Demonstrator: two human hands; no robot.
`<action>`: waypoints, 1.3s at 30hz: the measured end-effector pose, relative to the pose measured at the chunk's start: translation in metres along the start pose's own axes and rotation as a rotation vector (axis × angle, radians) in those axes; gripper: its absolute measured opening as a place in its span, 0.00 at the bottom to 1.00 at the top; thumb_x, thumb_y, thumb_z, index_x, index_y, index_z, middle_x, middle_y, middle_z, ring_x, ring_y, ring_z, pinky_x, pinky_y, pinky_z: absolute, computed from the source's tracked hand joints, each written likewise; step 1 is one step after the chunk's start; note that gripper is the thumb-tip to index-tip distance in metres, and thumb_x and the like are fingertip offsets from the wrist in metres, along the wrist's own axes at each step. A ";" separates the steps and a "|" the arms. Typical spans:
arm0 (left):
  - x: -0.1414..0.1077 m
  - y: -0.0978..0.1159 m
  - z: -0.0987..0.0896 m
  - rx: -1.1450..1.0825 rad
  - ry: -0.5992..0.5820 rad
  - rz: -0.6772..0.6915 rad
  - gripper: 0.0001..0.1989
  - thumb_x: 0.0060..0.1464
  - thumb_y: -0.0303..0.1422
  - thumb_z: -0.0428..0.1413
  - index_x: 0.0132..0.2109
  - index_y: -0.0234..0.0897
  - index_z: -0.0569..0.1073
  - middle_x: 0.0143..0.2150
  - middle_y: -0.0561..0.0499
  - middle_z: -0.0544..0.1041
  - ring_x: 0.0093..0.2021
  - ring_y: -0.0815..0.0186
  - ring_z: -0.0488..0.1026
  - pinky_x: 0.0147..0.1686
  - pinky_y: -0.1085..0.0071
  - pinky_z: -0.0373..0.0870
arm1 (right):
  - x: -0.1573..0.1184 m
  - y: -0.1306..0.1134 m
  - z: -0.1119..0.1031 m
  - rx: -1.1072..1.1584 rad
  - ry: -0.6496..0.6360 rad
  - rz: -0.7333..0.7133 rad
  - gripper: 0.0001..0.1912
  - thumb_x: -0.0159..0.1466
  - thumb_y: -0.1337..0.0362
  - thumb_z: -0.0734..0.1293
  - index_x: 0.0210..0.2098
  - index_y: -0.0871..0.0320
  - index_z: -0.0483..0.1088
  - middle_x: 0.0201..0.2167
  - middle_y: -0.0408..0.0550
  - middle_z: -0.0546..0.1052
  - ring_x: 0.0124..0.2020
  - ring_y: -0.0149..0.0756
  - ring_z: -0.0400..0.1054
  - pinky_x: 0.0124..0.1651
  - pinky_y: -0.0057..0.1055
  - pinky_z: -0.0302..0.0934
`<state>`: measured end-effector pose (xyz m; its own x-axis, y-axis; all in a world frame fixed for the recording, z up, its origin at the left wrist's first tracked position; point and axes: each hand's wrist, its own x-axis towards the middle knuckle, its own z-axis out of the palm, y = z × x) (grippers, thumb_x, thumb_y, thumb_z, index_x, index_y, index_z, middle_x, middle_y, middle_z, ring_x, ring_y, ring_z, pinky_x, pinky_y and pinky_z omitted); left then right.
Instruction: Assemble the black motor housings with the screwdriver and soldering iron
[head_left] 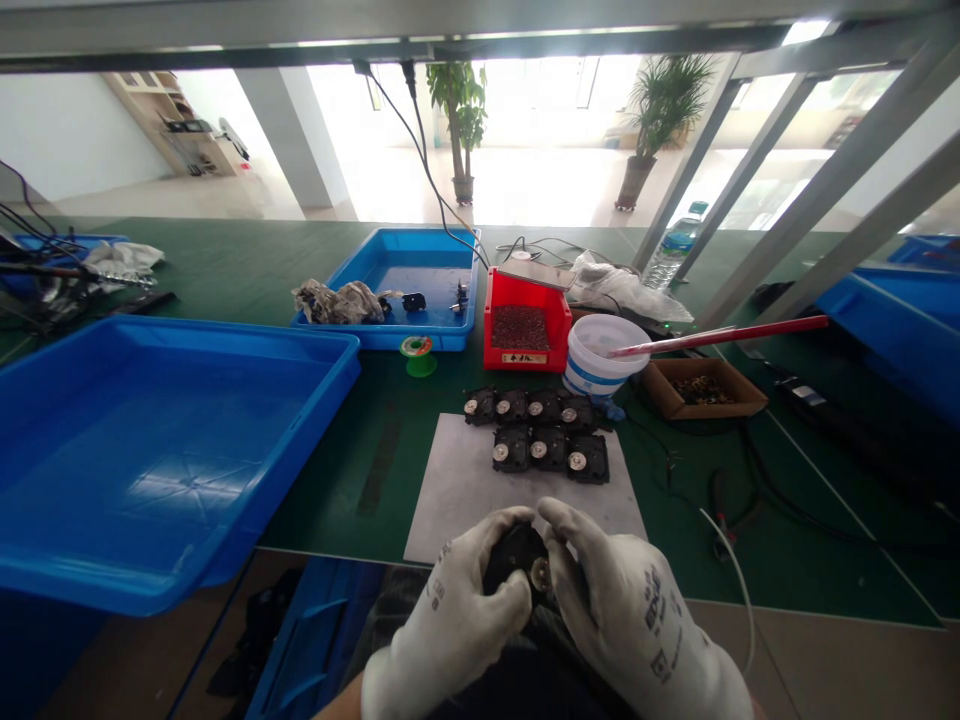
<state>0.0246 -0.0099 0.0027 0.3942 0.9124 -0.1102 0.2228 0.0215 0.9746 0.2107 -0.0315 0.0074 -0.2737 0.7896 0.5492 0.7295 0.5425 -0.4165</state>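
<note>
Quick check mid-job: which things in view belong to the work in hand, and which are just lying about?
Likely belongs:
- black part in the left hand
- seven similar parts in two rows
- pale sheet

Probably just lying about:
- water bottle
- crumpled plastic
- potted plants

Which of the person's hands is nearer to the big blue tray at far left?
Left. The left hand is to the right of the big blue tray, not touching it; the right hand is farther right, beyond the left hand.
</note>
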 end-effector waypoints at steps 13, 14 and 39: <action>-0.001 -0.003 -0.001 -0.004 -0.005 -0.009 0.26 0.52 0.23 0.54 0.59 0.39 0.76 0.56 0.47 0.82 0.57 0.54 0.79 0.59 0.61 0.75 | 0.002 -0.001 0.001 0.028 0.003 -0.009 0.18 0.74 0.69 0.58 0.62 0.59 0.61 0.41 0.55 0.85 0.33 0.40 0.83 0.35 0.29 0.79; -0.001 -0.002 -0.001 -0.012 -0.006 -0.012 0.26 0.52 0.24 0.54 0.59 0.39 0.76 0.56 0.47 0.82 0.57 0.54 0.79 0.59 0.60 0.75 | 0.002 0.000 0.001 0.030 -0.002 -0.006 0.17 0.74 0.69 0.58 0.61 0.59 0.61 0.41 0.56 0.85 0.33 0.40 0.83 0.35 0.29 0.79; 0.003 -0.007 -0.005 -0.066 0.068 -0.101 0.26 0.54 0.30 0.54 0.61 0.35 0.72 0.54 0.46 0.82 0.55 0.54 0.79 0.55 0.65 0.74 | -0.012 0.016 -0.005 0.239 0.056 0.336 0.09 0.74 0.58 0.66 0.47 0.52 0.78 0.38 0.46 0.85 0.34 0.34 0.82 0.39 0.22 0.74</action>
<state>0.0198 -0.0050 -0.0038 0.3111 0.9297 -0.1970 0.1987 0.1391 0.9701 0.2287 -0.0340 -0.0019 -0.0059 0.9209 0.3898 0.6046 0.3138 -0.7321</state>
